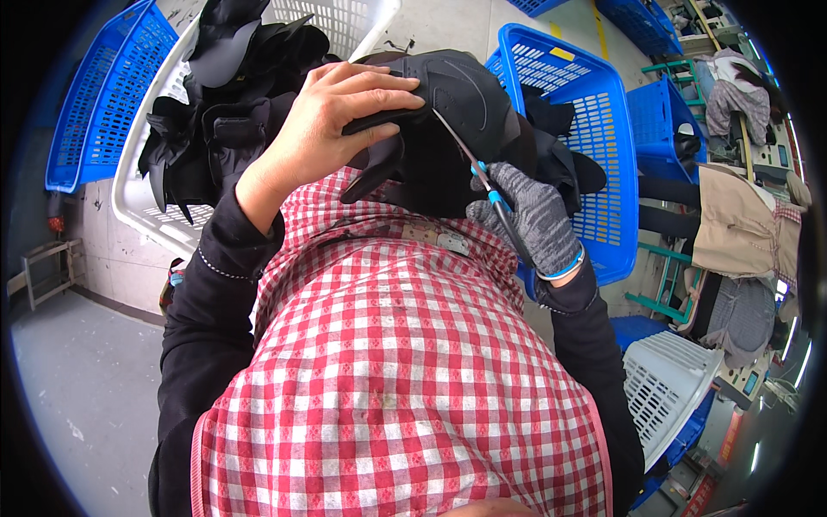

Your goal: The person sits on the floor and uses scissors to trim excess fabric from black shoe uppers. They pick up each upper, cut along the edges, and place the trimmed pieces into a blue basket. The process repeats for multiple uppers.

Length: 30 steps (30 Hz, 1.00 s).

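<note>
My bare left hand [340, 112] is closed on the edge of a black stitched piece [457, 82], thumb below and fingers on top. The piece is curved, with a seam line on its upper face, and rests over my lap among other black parts. In my right hand [534, 211], which wears a grey knitted glove, is a long thin tool [457, 136] with a slim metal end and a blue and black handle. Its tip touches or nearly touches the black piece, close to my left fingertips. I cannot tell whether it has one blade or two.
A white basket [129, 185] heaped with black pieces [245, 129] stands at left, a blue basket [616, 164] with more at right. Another blue basket [103, 95] is far left. A co-worker in a tan apron [732, 220] is at right, near a light grey basket [668, 388].
</note>
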Each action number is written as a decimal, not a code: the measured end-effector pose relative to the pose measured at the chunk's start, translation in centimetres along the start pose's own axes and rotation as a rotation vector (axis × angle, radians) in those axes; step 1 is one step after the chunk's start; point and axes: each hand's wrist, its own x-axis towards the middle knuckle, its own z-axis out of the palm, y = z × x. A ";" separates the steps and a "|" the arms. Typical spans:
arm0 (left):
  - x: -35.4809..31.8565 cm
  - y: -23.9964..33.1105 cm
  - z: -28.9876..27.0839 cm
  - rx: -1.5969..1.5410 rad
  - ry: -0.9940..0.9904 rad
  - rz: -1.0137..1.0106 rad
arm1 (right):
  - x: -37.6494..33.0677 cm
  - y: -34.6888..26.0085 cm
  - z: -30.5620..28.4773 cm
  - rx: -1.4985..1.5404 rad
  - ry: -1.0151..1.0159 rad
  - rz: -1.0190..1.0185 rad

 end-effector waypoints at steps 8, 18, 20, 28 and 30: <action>-0.7 -0.9 -0.9 -0.132 -0.066 -0.010 | 0.9 0.8 -0.1 1.039 -0.199 0.545; -1.1 -1.6 -1.1 -0.174 -0.074 -0.008 | 1.0 2.0 0.0 1.024 -0.314 0.417; -1.1 -1.7 -1.0 -0.171 -0.069 -0.008 | 0.9 1.8 -0.3 1.052 -0.353 0.540; -1.0 -2.0 -1.0 -0.195 -0.074 -0.034 | 0.9 0.4 -0.8 1.031 -0.241 0.483; -0.9 -1.8 -0.9 -0.185 -0.074 -0.026 | 1.0 0.2 -0.8 1.042 -0.244 0.488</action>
